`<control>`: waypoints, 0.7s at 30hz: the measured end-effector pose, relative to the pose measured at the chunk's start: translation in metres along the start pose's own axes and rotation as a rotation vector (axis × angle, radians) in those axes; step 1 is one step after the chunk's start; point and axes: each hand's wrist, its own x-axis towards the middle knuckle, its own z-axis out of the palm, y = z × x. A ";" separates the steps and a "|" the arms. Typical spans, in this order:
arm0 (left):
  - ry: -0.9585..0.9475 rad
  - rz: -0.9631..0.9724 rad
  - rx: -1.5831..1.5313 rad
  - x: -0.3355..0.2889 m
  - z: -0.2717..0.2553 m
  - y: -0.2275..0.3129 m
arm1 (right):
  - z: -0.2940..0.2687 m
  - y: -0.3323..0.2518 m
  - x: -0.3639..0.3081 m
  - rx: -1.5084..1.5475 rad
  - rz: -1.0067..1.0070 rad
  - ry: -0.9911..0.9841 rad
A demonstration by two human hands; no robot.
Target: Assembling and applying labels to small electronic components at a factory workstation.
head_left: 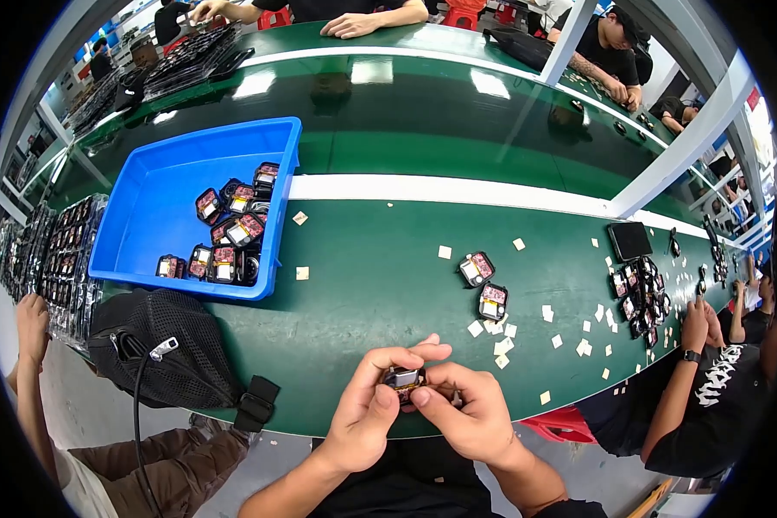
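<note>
Close to the bench's near edge, my left hand [368, 406] and my right hand [470, 413] hold one small black electronic device [403, 378] between them. Its open side shows a silver-grey rectangular part. Fingers and thumbs of both hands are closed around it, hiding much of its body. Ahead and to the right lie two similar open devices, one [476, 269] just beyond the other [493, 302], with reddish circuit boards in black shells. Small cream square pieces [503, 346] lie scattered beside them.
A blue plastic bin [190, 147] with several devices stands at left. In front of it sits a black mesh bag [160, 345]; stacked trays [69, 259] are further left. More devices [641, 298] lie at right by a person [708, 388]. A white post [691, 142] rises at the right.
</note>
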 end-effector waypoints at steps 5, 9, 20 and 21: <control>0.008 -0.127 0.021 -0.009 -0.003 0.012 | -0.014 -0.012 0.002 0.127 0.112 -0.144; 0.078 0.029 -0.033 -0.012 -0.005 0.005 | -0.007 -0.016 0.000 0.065 0.011 0.004; 0.104 0.104 0.016 -0.016 -0.013 0.000 | -0.009 -0.021 0.000 -0.550 -0.262 0.068; 0.104 0.105 0.016 -0.016 -0.013 0.000 | -0.008 -0.023 0.000 -0.507 -0.219 0.070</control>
